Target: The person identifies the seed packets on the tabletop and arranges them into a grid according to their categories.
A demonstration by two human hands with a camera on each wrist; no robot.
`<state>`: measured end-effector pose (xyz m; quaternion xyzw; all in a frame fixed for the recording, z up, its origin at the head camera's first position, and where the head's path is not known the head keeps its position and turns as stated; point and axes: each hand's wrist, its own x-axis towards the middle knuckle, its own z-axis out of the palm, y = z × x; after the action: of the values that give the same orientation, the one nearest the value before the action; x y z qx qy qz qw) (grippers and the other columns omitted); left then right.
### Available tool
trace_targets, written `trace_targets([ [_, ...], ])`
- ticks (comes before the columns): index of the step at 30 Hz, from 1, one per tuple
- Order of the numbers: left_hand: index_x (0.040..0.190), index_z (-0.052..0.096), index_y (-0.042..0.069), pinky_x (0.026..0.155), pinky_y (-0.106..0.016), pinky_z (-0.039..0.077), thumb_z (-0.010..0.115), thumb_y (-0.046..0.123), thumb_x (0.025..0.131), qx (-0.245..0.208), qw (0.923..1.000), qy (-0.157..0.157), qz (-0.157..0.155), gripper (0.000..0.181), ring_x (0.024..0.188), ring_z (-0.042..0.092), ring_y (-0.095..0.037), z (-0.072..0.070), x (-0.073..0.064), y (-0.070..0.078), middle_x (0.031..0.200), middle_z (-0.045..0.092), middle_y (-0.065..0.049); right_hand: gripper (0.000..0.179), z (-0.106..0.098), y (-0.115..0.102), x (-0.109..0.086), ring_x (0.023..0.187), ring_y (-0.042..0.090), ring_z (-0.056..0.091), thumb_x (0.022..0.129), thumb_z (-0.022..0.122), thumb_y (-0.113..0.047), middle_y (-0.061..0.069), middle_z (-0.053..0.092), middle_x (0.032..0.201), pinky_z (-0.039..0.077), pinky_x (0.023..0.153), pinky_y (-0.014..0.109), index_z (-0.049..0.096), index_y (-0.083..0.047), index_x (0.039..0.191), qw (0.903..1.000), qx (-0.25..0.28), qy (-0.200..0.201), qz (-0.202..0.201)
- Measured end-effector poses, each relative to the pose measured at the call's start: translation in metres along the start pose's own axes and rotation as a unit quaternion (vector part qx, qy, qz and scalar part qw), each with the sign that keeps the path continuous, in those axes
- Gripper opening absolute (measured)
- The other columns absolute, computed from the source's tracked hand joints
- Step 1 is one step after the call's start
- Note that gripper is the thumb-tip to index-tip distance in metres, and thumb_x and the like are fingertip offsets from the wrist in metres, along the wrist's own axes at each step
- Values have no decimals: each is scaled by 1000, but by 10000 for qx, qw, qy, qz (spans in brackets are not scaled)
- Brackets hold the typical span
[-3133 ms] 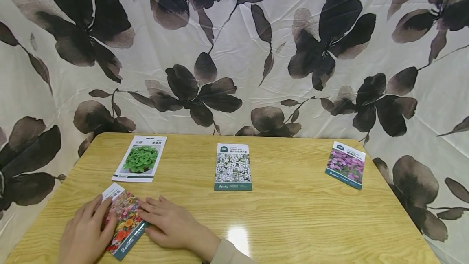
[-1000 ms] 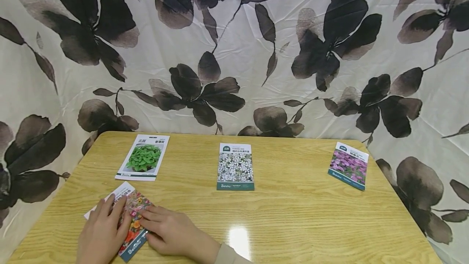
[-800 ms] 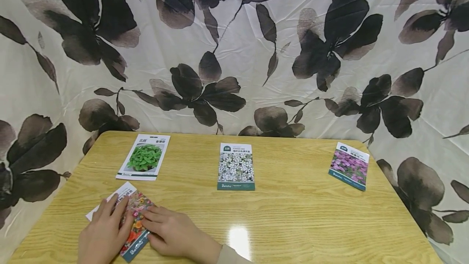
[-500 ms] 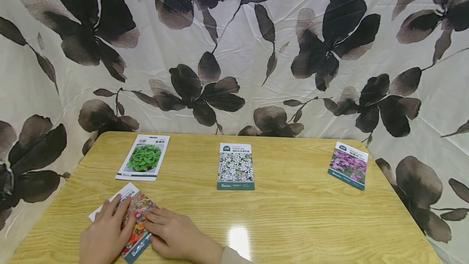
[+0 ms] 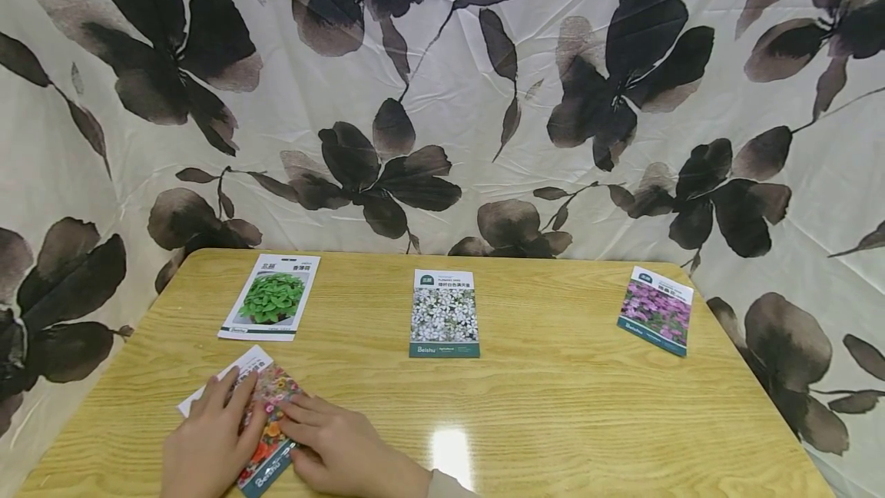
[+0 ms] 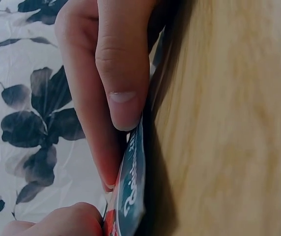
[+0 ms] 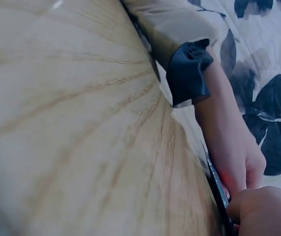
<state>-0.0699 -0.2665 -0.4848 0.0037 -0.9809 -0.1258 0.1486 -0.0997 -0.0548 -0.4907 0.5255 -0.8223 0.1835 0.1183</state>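
Observation:
A seed packet (image 5: 278, 423) with red and orange flowers lies askew at the table's front left, under both hands. My left hand (image 5: 210, 436) rests on its left side, fingers extended across the front. In the left wrist view, the left thumb (image 6: 123, 105) presses near the packet's green lower border (image 6: 132, 191), which stands a little off the wood. My right hand (image 5: 346, 444) is at the packet's right edge, fingertips on the front and thumb at the edge, pinching it. In the right wrist view the packet (image 7: 216, 179) appears edge-on between both hands.
Three more seed packets lie farther back on the wooden table (image 5: 553, 421): green leaves (image 5: 270, 298) at left, white flowers (image 5: 445, 315) in the middle, purple flowers (image 5: 655, 310) at right. A floral cloth (image 5: 498, 98) hangs behind the table.
Over three seconds the red-flowered packet has turned somewhat clockwise, baring its white upper left corner. In the last second it has slid slightly right, both hands moving with it.

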Motion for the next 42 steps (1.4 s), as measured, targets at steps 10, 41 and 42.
trace_targets([
  [10, 126, 66, 2, 69, -75, 46, 64, 28, 92, -6, 9998, 146, 107, 42, 115, 50, -59, 2, -1, 8, 130, 57, -30, 41, -6, 1, -7, 138, 14, 42, 98, 54, -20, 5, 50, 146, 22, 114, 17, 60, -9, 137, 9997, 201, 96, -126],
  [41, 124, 69, 6, 61, -62, 54, 70, 26, 86, -15, 9950, 442, 900, 44, 113, 57, -51, 14, -4, 31, 125, 62, -22, 36, -16, 8, -37, 137, 18, 45, 98, 59, -20, 9, 55, 142, 25, 115, 23, 64, -7, 132, 9987, 11, 81, -512],
  [42, 124, 69, 6, 62, -61, 55, 70, 26, 86, -23, 9947, 430, 938, 44, 113, 57, -51, 15, -5, 32, 126, 62, -22, 36, -17, 7, -38, 136, 17, 46, 98, 59, -20, 9, 56, 141, 25, 114, 22, 65, -7, 131, 9986, 26, 104, -522],
])
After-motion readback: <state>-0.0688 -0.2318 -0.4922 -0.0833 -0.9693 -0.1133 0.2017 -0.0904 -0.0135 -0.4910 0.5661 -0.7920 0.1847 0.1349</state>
